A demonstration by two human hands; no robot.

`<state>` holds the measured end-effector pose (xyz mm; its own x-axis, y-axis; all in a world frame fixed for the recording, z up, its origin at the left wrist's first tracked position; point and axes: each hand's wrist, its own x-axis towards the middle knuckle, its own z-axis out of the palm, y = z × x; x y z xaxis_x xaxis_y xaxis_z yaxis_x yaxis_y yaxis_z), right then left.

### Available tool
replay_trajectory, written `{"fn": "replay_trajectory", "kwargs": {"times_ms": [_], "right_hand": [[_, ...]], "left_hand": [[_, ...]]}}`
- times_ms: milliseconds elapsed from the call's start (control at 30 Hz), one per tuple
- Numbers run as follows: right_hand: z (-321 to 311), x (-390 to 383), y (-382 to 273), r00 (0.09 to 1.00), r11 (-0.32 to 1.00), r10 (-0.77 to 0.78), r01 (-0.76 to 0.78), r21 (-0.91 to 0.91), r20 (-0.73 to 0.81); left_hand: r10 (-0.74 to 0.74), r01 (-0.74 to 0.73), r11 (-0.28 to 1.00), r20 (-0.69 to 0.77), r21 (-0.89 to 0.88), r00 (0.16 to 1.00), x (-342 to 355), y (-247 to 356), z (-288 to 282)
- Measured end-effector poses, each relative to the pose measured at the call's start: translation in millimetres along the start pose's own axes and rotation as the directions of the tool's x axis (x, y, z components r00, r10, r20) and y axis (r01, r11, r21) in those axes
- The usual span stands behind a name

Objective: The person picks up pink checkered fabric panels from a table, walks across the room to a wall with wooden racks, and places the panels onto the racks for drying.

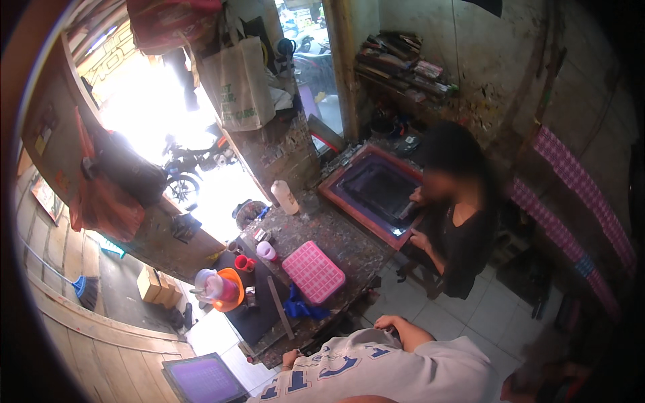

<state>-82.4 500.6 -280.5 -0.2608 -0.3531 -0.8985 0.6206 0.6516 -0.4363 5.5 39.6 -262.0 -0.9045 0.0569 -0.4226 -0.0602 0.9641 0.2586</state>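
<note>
At the worktable's (359,245) near edge, left hand (290,359): shows only partly, can't tell if gripping anything
Right hand (385,323): sits just off the table, looks kinda curled in, can't tell if holding something
Pink checked block (314,272): lies flat on the tabletop, beyond and apart from both hands
Blue cloth (304,307): lies crumpled just beside that block, on the near side
Orange bowl (233,277): sits further left, red cup (244,263) right beside
Framed screen (376,181): lies far right, under a co-worker's hands (421,240)
</note>
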Motion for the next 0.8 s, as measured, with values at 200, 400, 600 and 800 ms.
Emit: {"fn": "replay_trajectory", "kwargs": {"times_ms": [200,400,600,800], "right_hand": [[8.7,1.2,19.2,0.999,0.996,0.054,-0.054,0.071,0.006],[19.5,3.7,27.0,0.998,0.993,0.051,-0.045,0.11,-0.049],[15.0,7.5,26.8,0.971,0.945,0.148,-0.083,0.315,-0.188],[3.9,8.5,18.1,0.94,0.884,0.215,-0.072,0.463,-0.263]], "left_hand": [[-0.147,0.219,0.661,0.163,-0.718,0.976,3.3,18.0,-32.8],[0.113,-0.115,0.993,0.086,0.029,0.99,5.4,23.4,-16.8],[0.038,-0.031,0.999,0.206,-0.037,0.978,6.8,3.4,9.4],[-0.053,0.059,0.998,0.176,-0.029,0.983,3.7,-17.5,40.1]]}}
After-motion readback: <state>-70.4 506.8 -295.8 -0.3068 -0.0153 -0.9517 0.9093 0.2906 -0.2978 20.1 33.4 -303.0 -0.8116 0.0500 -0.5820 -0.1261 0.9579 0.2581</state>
